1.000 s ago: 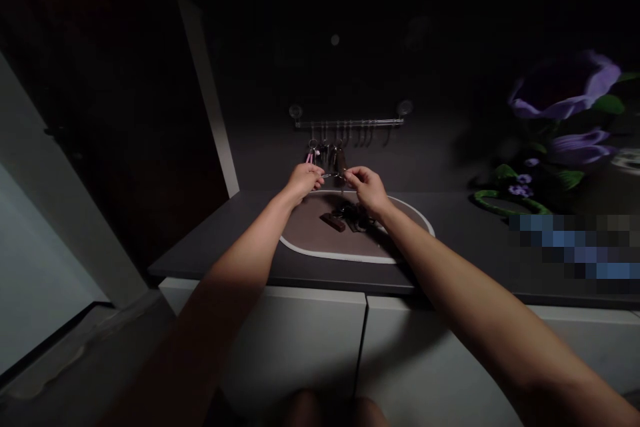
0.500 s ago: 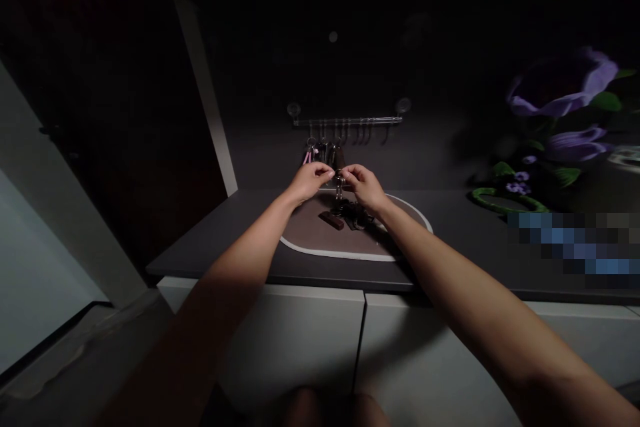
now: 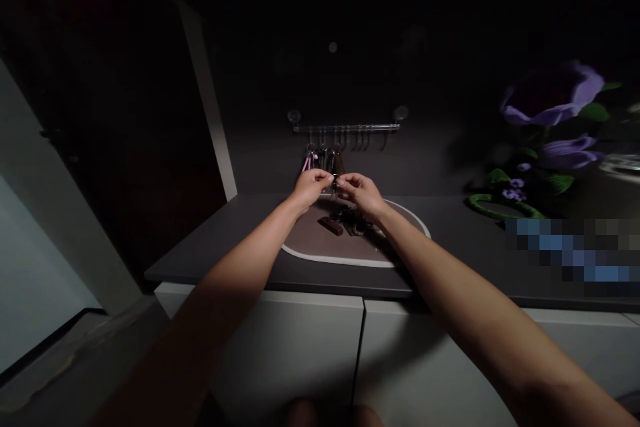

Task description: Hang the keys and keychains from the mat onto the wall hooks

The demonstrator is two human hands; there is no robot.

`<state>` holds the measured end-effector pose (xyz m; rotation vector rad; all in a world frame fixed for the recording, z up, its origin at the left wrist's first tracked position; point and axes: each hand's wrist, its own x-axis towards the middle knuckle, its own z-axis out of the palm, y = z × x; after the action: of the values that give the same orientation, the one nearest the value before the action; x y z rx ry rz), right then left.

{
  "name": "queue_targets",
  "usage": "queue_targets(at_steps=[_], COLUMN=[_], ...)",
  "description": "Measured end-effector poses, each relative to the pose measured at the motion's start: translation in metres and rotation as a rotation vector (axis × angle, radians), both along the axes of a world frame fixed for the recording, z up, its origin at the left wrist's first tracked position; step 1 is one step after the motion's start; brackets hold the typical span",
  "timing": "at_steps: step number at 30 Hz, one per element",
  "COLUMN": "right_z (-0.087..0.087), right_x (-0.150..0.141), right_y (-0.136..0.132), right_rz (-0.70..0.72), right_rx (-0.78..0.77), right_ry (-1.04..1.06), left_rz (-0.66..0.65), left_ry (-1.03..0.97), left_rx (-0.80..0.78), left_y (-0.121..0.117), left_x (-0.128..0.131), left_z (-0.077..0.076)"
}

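Note:
My left hand (image 3: pixel 311 187) and my right hand (image 3: pixel 363 193) meet just above the mat, each in a fingertip pinch. Between the fingertips is a small metal key ring (image 3: pixel 335 179), with keys hanging below it. Behind my hands, a clear rail (image 3: pixel 350 128) on the wall carries several hooks. Other bunches of keys (image 3: pixel 310 159), one with a pink strap, hang from its left hooks. Under my hands a dark brown bar-shaped piece (image 3: pixel 331 225) and a dark heap of keys (image 3: pixel 356 221) lie on the brown mat (image 3: pixel 310 240). The heap is partly hidden by my right hand.
The white-rimmed mat sits on a dark countertop (image 3: pixel 200 247) above white cabinet doors (image 3: pixel 300 340). To the right are purple flowers (image 3: pixel 570 150) and a green ring-shaped piece (image 3: pixel 500 207). A tall pale panel edge (image 3: pixel 210 107) borders the counter on the left.
My fingertips have come closer together around the key ring. The whole view has shifted slightly, so the rail and counter appear a little lower.

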<state>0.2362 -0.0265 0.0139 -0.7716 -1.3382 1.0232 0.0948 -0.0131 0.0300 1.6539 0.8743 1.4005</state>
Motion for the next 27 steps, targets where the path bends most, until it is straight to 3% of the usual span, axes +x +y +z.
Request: queue_targets(at_steps=[6, 18, 27], right_z=[-0.001, 0.005, 0.044], right_x=[0.000, 0.000, 0.001], right_y=[-0.001, -0.006, 0.010], right_rz=[-0.024, -0.060, -0.149], right_rx=[-0.013, -0.025, -0.083], right_ry=[0.036, 0.094, 0.202], left_rz=[-0.055, 0.002, 0.156], left_ry=[-0.111, -0.062, 0.094], left_rx=[-0.070, -0.048, 0.050], left_y=[0.000, -0.003, 0.009], left_x=[0.004, 0.006, 0.003], left_z=[-0.002, -0.001, -0.009])
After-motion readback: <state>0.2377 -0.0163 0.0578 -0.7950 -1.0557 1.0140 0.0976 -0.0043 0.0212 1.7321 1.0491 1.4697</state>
